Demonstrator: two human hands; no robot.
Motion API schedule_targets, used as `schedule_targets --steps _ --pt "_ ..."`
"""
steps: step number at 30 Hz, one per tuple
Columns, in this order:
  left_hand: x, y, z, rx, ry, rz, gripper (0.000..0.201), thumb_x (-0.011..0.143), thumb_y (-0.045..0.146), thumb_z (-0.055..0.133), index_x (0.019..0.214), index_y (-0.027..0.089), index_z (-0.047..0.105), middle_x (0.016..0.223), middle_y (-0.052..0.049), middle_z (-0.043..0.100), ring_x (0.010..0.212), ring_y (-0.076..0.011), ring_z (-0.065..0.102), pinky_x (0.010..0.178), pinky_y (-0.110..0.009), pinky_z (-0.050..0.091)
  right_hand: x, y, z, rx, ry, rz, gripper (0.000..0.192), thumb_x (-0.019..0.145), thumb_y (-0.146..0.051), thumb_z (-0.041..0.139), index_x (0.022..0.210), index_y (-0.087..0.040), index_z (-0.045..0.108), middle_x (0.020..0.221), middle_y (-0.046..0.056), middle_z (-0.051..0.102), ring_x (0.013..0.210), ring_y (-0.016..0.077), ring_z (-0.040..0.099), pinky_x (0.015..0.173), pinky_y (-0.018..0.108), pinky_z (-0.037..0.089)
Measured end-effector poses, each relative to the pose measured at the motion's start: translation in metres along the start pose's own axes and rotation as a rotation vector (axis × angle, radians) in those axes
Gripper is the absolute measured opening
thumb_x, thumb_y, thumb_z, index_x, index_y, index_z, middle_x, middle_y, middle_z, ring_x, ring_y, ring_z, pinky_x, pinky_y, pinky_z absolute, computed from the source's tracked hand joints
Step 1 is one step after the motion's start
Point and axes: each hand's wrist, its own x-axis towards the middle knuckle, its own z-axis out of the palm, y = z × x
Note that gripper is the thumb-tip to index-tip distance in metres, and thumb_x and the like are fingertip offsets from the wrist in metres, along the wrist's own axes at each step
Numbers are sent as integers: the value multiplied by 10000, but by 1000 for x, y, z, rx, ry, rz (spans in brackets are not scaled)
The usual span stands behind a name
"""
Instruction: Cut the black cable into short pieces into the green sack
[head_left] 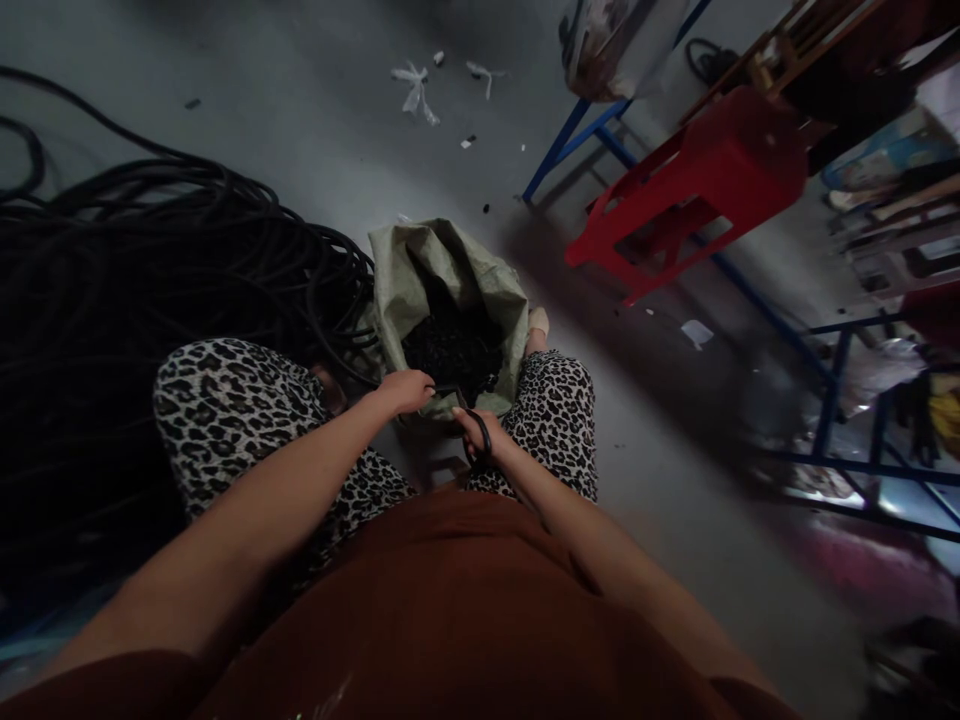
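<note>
An open woven sack (390, 290) stands between my knees, with many small black pieces (454, 350) inside it. Over its near rim my left hand (407, 390) is closed, fingertips pinched at a thin dark piece (448, 390) that spans the gap towards the other hand. My right hand (478, 435) is closed too, just right of and lower than the left, its fingers by the sack's rim. A black loop (482, 432) shows at this hand; whether it is a tool handle, cord or band is unclear. Dimness and small size hide the exact grips.
Coils of black hose or cable (225, 220) heap up on the left, touching the sack. To the right a red plastic stool (690, 190) lies tilted in view beside blue metal frames (829, 410). Plastic scraps (415, 90) litter the grey floor (315, 110).
</note>
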Motion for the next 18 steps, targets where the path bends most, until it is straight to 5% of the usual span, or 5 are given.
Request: schedule_targets --steps 5,18 --pt "-1 0 -3 -30 34 4 355 875 353 431 1118 283 680 1095 -48 705 1016 -234 631 789 -281 481 -1 -3 -1 51 42 33 355 914 -461 496 727 -159 519 427 -65 446 286 68 433 305 156 289" --pt "1 -1 -4 -90 134 16 345 884 334 451 1152 280 662 1137 -25 694 1032 -214 624 809 -263 473 5 5 1 97 -129 -29 427 901 -561 478 954 -143 548 516 -23 568 372 107 546 369 172 390"
